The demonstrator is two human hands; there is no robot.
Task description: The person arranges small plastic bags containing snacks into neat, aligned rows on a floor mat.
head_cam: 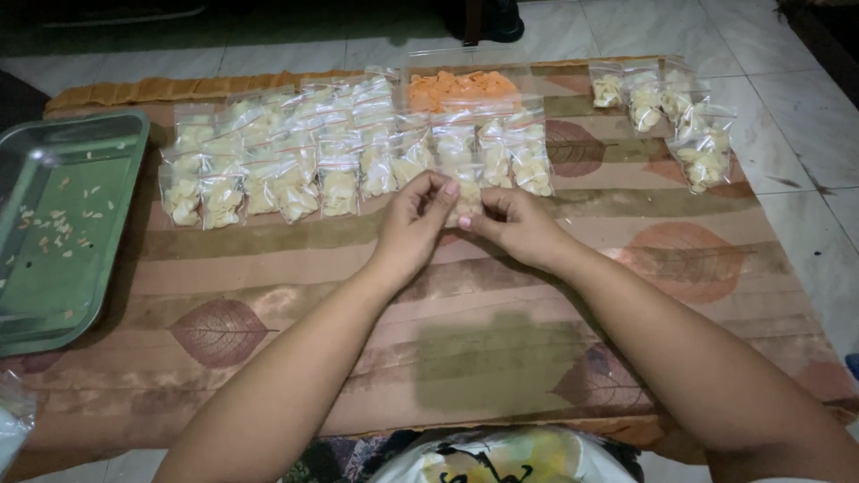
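A small clear bag (466,199) of pale chips is pinched between the left hand (413,225) and the right hand (517,227), just above the centre of the view; the grip of each hand is closed on the bag, with fingertips pressed to its upper edge. The bag is held just at the near edge of a row of filled bags (358,156), which is laid out from 10 to 12 o'clock on a brown leaf-patterned mat (483,349) spread on the tiled floor (796,98). A larger bag of orange chips (463,88) is seen at 12 o'clock, behind the row. A smaller cluster of filled bags (671,112) is placed at 2 o'clock, well apart from the hands. At 9 o'clock a metal tray (63,224) is set, with a few scattered crumbs in it.
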